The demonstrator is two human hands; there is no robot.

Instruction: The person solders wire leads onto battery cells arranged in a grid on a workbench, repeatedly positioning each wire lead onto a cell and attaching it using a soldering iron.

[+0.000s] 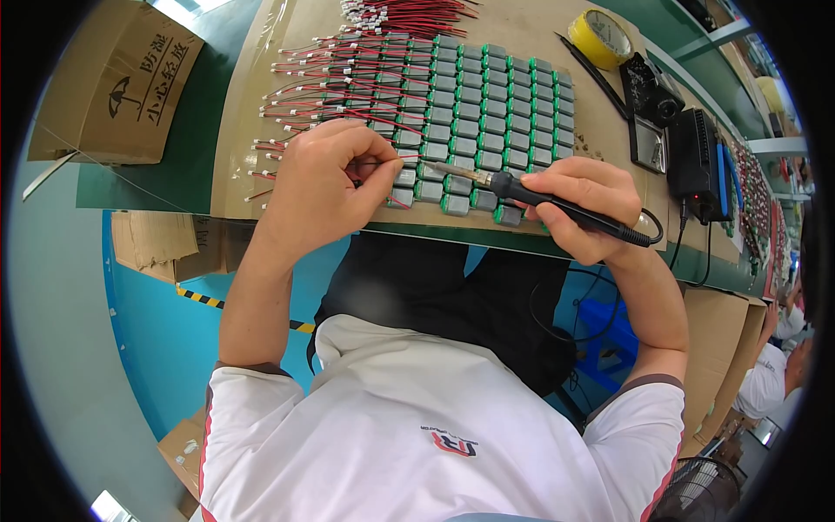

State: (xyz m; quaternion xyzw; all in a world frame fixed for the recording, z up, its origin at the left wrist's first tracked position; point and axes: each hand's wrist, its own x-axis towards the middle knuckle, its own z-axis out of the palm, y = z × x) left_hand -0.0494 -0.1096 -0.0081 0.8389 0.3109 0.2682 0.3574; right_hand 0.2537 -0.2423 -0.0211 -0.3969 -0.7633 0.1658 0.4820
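The left hand point(326, 187) is bent over the near left part of the rows, its grip pinched, thumb against forefinger, on a thin red insulated wire point(411, 157). The wire's far end points toward the pale metal tip of a slim soldering iron with a black handle point(557, 205). The right hand point(591, 198) has its grip wrapped around that handle, pen-fashion, with the iron slanting down to the left. The tip is over small grey rectangular blocks with green edges point(470, 113), set in close columns; whether it touches one, I cannot tell.

The blocks lie on a brown cardboard sheet point(239, 178) that covers much of the dark green desk point(187, 170). Across the left columns run thin red and black leads with white plugs point(317, 78), and a thicker bundle of red wires point(417, 16) lies beyond them. On the right, a yellow roll of tape point(600, 39) sits near a long black pen-shaped tool point(596, 76), with a black box-shaped unit point(696, 165) nearer the person. A brown cardboard carton point(130, 87) stands at the left.
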